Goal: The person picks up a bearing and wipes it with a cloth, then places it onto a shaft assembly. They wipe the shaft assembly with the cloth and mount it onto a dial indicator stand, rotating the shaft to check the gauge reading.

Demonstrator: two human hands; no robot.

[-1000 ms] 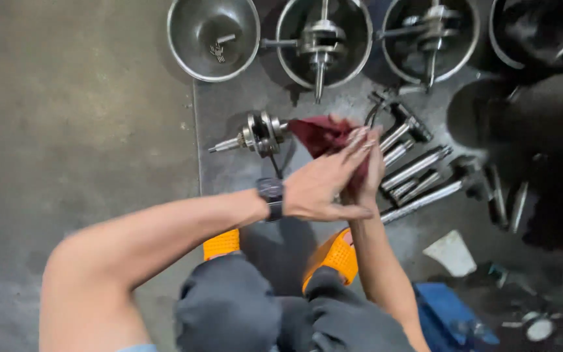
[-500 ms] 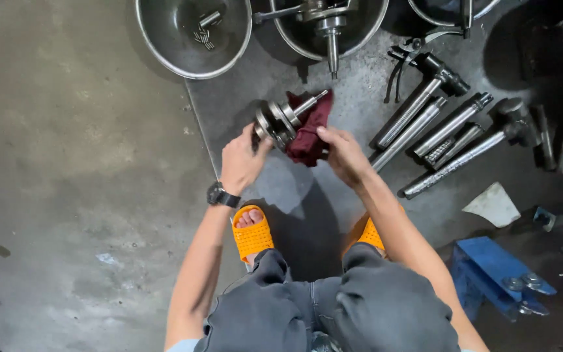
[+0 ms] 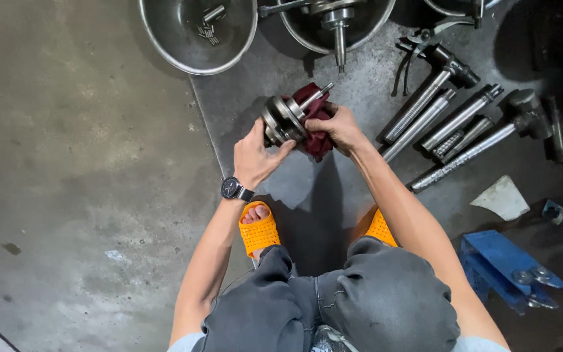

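My left hand [image 3: 255, 155] grips the round flywheel end of a metal crankshaft [image 3: 284, 119], lifted off the dark floor mat [image 3: 360, 91]. A dark red rag [image 3: 314, 120] is wrapped round the shaft's other side, and my right hand [image 3: 340, 127] presses that rag against it. The thin shaft tip [image 3: 324, 88] sticks out past the rag toward the upper right. A black watch [image 3: 234, 189] sits on my left wrist.
Two steel bowls lie ahead: one [image 3: 197, 32] with small parts, one [image 3: 337, 23] holding another crankshaft. Several long metal shafts [image 3: 451, 127] lie at the right. A blue metal stand [image 3: 506, 264] and a white scrap [image 3: 503, 195] sit lower right. Orange sandals [image 3: 260, 231] are on my feet.
The crankshaft has been picked up off the mat and turned, my left hand now holding its round end. The rag has moved round the shaft under my right hand.
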